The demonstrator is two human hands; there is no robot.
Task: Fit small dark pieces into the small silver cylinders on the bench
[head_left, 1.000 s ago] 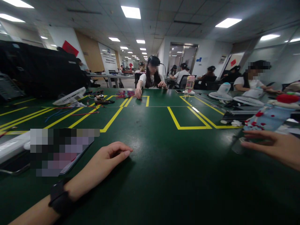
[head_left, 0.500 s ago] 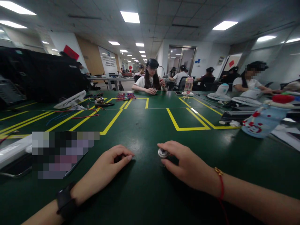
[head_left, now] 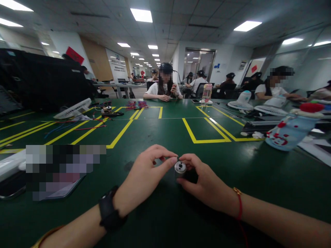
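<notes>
A small silver cylindrical motor (head_left: 180,167) stands upright on the green table in front of me, its round top face marked with dark holes. My right hand (head_left: 204,175) curls around its right side, thumb at the near side and fingers at the far side. Beside the motor's upper left edge, my left hand (head_left: 152,167) has thumb and index finger pinched together. Whatever lies between those fingertips is too small to make out.
Left of my arm lie a blurred-out phone-like object (head_left: 67,191) and a white power strip (head_left: 10,165). A blue cup (head_left: 284,132) stands at the right. Wires (head_left: 137,104), small fans (head_left: 73,108) and a bottle (head_left: 207,93) sit farther back. A person (head_left: 164,82) works opposite.
My left hand has moved right and up to the motor, its fingertips still pinched. My right hand stays around the motor, with its fingers slightly shifted. The view has turned a little.
</notes>
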